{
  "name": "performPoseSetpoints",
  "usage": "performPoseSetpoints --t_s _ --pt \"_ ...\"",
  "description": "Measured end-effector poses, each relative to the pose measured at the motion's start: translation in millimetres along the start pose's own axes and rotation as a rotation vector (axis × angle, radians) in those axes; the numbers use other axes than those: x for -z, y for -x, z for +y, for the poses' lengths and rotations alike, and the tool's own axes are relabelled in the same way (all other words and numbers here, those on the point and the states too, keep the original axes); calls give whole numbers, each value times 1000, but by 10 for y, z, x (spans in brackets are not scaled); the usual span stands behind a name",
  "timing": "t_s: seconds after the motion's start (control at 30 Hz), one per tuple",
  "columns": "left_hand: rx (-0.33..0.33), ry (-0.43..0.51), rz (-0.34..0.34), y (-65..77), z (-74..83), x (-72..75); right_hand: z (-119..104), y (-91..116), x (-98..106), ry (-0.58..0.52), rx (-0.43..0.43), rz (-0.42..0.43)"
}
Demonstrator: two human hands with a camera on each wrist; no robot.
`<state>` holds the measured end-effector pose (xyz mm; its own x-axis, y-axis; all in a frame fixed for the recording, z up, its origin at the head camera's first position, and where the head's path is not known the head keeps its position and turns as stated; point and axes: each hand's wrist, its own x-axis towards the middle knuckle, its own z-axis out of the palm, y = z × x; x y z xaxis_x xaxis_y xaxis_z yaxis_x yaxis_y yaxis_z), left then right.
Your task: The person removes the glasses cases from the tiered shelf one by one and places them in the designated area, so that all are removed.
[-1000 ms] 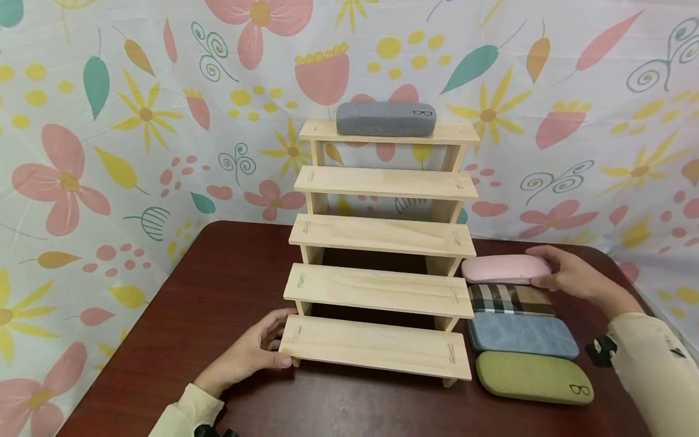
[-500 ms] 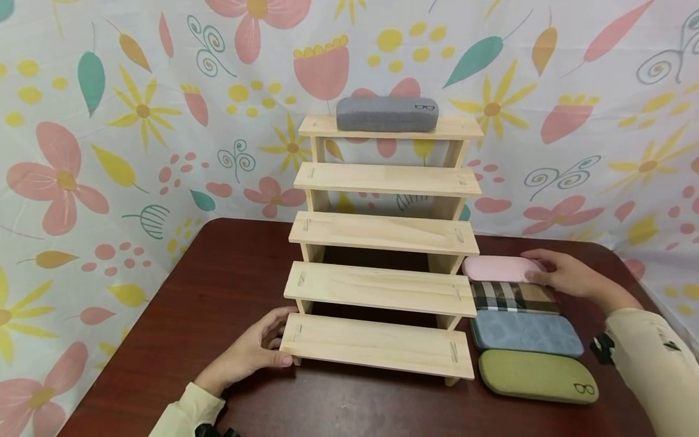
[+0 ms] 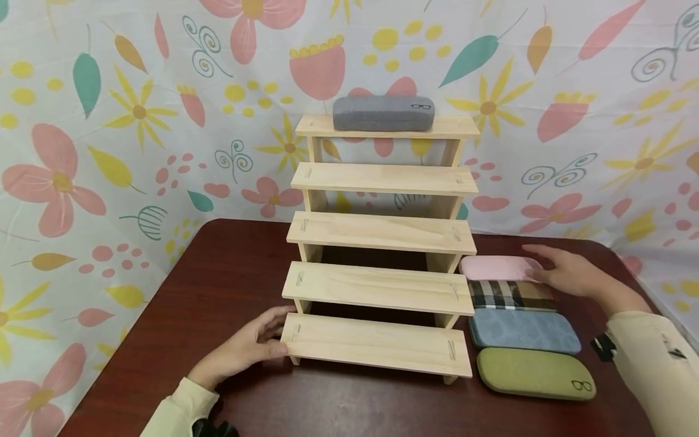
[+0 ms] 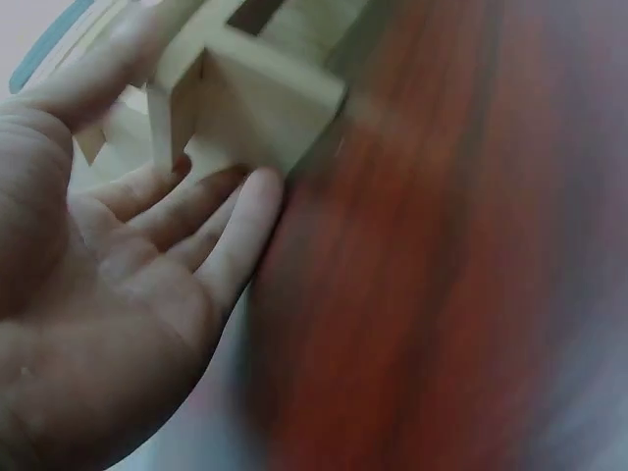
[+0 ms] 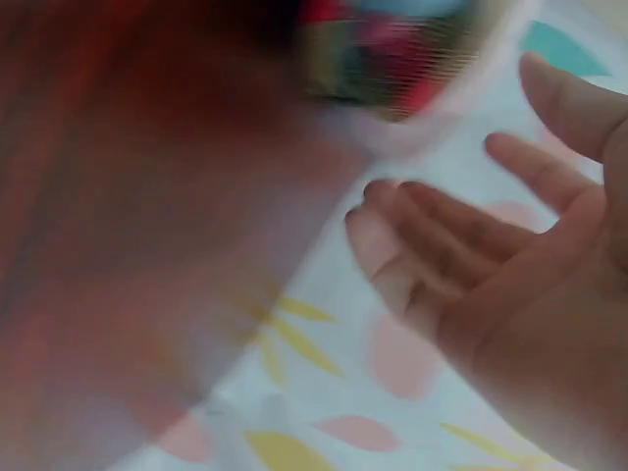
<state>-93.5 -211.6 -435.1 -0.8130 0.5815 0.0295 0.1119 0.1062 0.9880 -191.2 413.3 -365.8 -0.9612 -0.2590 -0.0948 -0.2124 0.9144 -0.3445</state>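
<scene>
A five-step wooden display stand (image 3: 377, 346) stands on the table, with a grey glasses case (image 3: 384, 114) on its top step. My left hand (image 3: 246, 347) is at the left end of the bottom step. In the left wrist view, its thumb lies over the board while the fingers (image 4: 250, 211) reach along the side panel. My right hand (image 3: 573, 273) is at the right end of a pink glasses case (image 3: 494, 267), thumb overlapping it in the head view. The right wrist view shows its fingers (image 5: 383, 260) spread, holding nothing.
Right of the stand, a plaid case (image 3: 513, 295), a blue case (image 3: 524, 331) and an olive-green case (image 3: 535, 373) lie in a column in front of the pink one. Behind the dark red table (image 3: 229, 267) hangs a flower-patterned cloth (image 3: 164, 109).
The right hand's fingers have loosened from the end of the pink case, which stays in place. The left hand has shifted slightly left at the bottom step. The head view has moved a little.
</scene>
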Motion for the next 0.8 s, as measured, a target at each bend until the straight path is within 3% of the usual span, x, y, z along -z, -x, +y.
performPoseSetpoints --t_s 0.1,0.3,0.4,0.5,0.6,0.8 --pt "-31 -218 56 -52 116 97 -174 164 141 35 -6 30" --pt "-62 -864 288 -186 438 416 -538 547 143 89 -59 141" --pt "-73 -1032 329 -267 556 542 -663 679 68 115 -97 164" --pt "-75 -1060 335 -340 613 590 -735 730 26 109 -98 163" --pt "-89 -1015 315 -379 609 587 -814 700 59 95 -72 173" --pt "-102 -840 200 -385 594 495 -1101 480 448 23 43 210"
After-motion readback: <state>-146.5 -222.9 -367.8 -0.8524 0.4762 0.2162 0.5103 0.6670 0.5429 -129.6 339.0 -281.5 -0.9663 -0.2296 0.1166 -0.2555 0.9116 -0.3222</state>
